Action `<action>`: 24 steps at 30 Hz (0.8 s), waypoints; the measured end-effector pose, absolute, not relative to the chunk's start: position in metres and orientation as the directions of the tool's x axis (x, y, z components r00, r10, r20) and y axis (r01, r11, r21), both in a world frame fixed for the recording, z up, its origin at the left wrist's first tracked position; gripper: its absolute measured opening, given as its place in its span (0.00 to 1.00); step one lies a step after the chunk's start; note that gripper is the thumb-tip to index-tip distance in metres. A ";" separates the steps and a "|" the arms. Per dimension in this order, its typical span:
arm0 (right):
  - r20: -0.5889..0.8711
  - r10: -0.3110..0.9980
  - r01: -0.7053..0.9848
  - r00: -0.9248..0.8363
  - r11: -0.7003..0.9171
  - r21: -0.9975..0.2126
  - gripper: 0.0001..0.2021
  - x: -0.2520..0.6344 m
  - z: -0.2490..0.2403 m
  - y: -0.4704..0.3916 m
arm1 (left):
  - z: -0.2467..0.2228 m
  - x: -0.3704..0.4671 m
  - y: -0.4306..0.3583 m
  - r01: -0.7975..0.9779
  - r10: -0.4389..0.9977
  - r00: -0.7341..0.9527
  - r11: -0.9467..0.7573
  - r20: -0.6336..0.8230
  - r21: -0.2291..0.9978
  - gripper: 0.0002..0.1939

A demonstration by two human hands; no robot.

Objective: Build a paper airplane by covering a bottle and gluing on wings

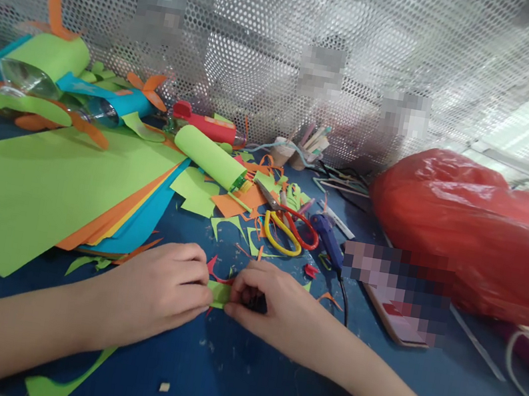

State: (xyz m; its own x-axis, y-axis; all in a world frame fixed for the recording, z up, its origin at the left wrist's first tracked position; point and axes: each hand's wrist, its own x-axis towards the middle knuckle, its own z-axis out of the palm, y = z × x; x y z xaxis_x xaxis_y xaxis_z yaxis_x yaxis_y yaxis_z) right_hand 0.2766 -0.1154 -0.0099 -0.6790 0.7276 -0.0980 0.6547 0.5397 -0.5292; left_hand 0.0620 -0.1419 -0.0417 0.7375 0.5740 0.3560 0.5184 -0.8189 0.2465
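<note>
Between my two hands, low over the blue table, is a small strip of green paper (218, 294). My left hand (161, 296) has its fingers closed on the strip's left end, hiding that part. At the other end my right hand (265, 299) pinches the strip between thumb and fingers. Just behind the strip lies a red paper scrap (213, 266). Scissors (290, 226) with red and yellow handles rest beyond my right hand, beside a blue glue gun (329, 237). A green-wrapped bottle (213, 159) lies on its side further back.
Stacked coloured sheets (57, 190) cover the left side. Paper-covered bottles with orange propellers (44, 56) stand behind them. To the right are a phone (397, 311) and a big red plastic bag (482, 228). Cups of pens (305, 154) stand before a perforated metal panel (270, 43).
</note>
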 end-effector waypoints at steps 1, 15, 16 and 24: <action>-0.102 0.727 0.655 -0.679 0.537 -0.531 0.03 0.277 -0.010 -0.115 | -0.042 0.062 -0.142 0.515 0.561 0.743 -0.828 0.366 0.223 0.13; -0.073 0.632 0.545 -0.772 0.598 -0.587 0.04 0.284 -0.009 -0.110 | -0.044 0.066 -0.140 0.508 0.563 0.732 -0.826 0.384 0.243 0.14; -0.067 0.629 0.544 -0.774 0.607 -0.580 0.03 0.284 -0.010 -0.109 | -0.044 0.066 -0.140 0.504 0.560 0.734 -0.829 0.384 0.243 0.14; 0.006 0.645 0.534 -0.764 0.638 -0.555 0.02 0.282 -0.017 -0.108 | -0.046 0.064 -0.141 0.507 0.576 0.710 -0.817 0.404 0.274 0.13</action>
State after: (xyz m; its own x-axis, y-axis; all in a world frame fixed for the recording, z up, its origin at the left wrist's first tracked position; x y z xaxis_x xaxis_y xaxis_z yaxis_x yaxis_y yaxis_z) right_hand 0.2823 -0.1077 -0.0173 -0.7642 0.6449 0.0060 0.5338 0.6378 -0.5552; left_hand 0.0644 -0.1406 -0.0461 0.7103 0.5765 0.4039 0.5072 -0.8170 0.2742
